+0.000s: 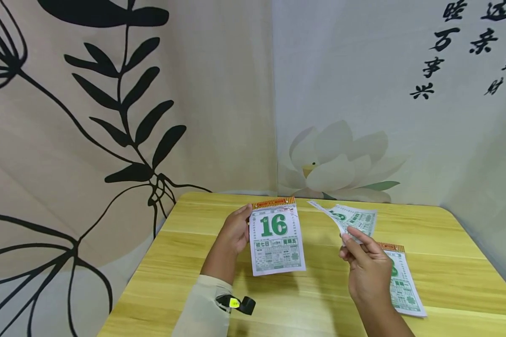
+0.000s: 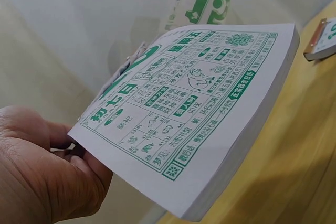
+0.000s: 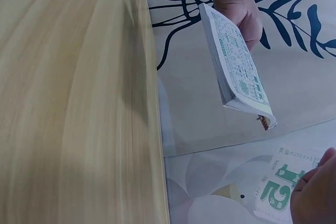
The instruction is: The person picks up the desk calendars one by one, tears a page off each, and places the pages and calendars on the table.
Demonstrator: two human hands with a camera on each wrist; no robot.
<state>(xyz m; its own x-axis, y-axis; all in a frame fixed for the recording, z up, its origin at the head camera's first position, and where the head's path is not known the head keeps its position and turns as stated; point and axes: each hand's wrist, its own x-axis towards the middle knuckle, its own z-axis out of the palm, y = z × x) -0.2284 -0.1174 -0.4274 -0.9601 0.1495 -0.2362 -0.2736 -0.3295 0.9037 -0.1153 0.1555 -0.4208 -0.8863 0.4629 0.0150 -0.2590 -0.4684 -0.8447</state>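
Note:
My left hand (image 1: pixel 236 230) grips the left edge of a thick tear-off calendar (image 1: pixel 277 241), raised over the table. Its top page carries a large green 16 under a red and gold header strip. In the left wrist view, the thumb and fingers of the left hand (image 2: pixel 50 169) hold the edge of the calendar block (image 2: pixel 173 93). To the right, my right hand (image 1: pixel 368 267) pinches a loose calendar page (image 1: pixel 360 220) between thumb and fingers, its left part curled. The right wrist view shows this page (image 3: pixel 275 187) with green numerals, apart from the block.
A second tear-off calendar (image 1: pixel 406 285) lies on the wooden table (image 1: pixel 312 309) at right, partly hidden behind the right hand and wrist. A printed cloth backdrop (image 1: pixel 227 103) with leaves, a lotus and writing hangs behind the table. A black band with a small device (image 1: pixel 236 303) circles the left sleeve.

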